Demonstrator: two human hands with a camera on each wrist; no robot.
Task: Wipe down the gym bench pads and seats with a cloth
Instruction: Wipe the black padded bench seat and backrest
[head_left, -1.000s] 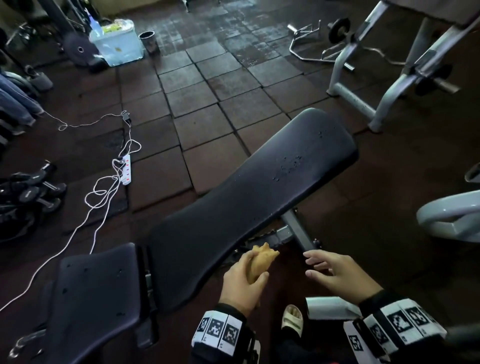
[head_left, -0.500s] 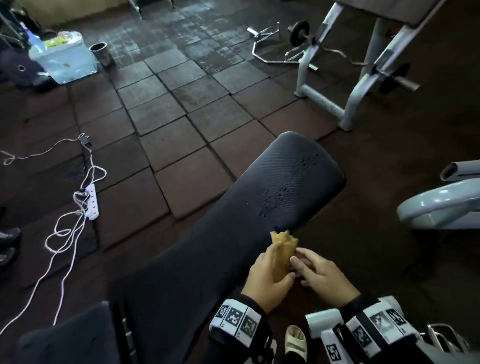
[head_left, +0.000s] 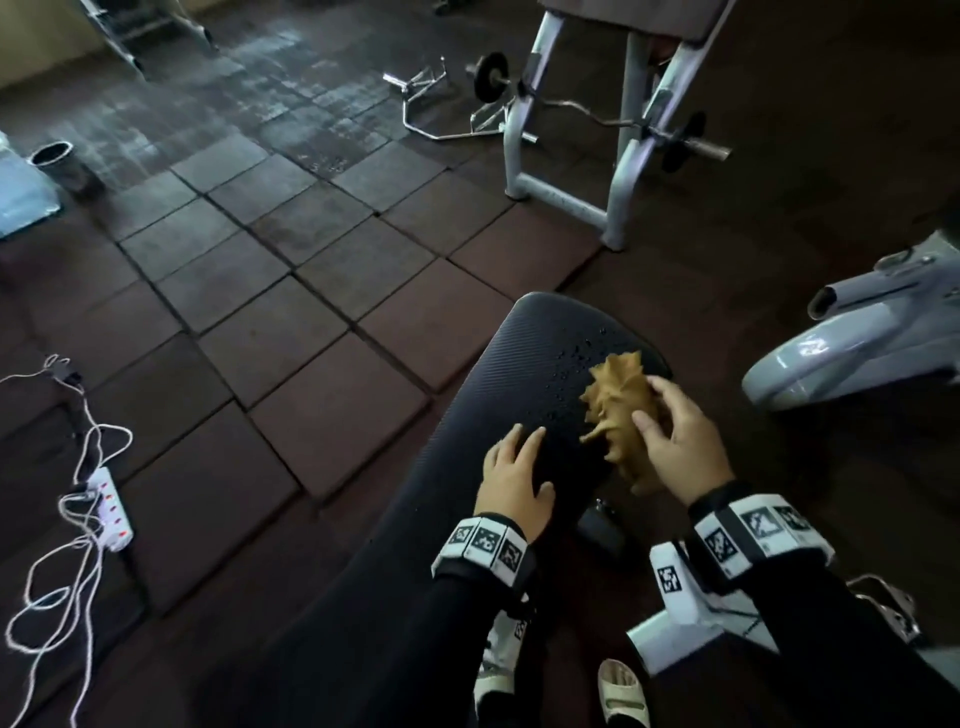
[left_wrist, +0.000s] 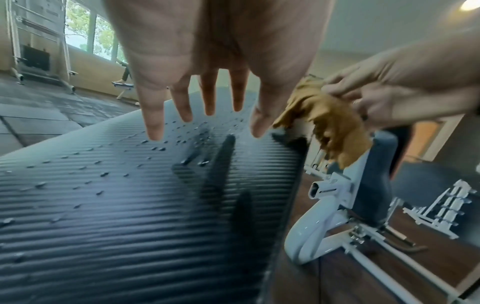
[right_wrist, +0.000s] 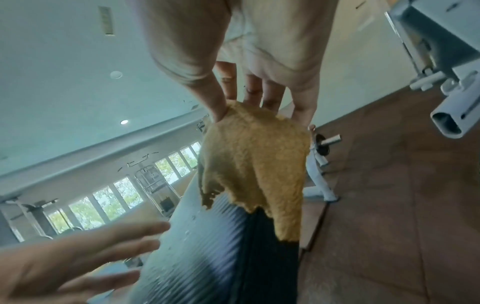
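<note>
A long black ribbed bench pad (head_left: 467, 467) runs from lower left to centre right, with water drops (head_left: 571, 374) near its far rounded end. My right hand (head_left: 670, 431) pinches a crumpled tan cloth (head_left: 618, 410) over the pad's right edge; the cloth (right_wrist: 254, 162) hangs from thumb and fingers, and the cloth (left_wrist: 330, 121) also shows in the left wrist view. My left hand (head_left: 514, 467) is spread with straight fingers over the pad (left_wrist: 130, 195), holding nothing. Its fingertips (left_wrist: 154, 131) hover just above the wet surface.
A white machine frame (head_left: 566, 192) with a barbell stands on the tiled floor beyond the bench. Grey equipment (head_left: 852, 353) is close on the right. A power strip with white cable (head_left: 109, 509) lies at left, a metal cup (head_left: 54, 161) farther back.
The cloth has passed from my left hand to my right. Both hands moved up the pad toward its wet far end. My left hand now lies spread and empty.
</note>
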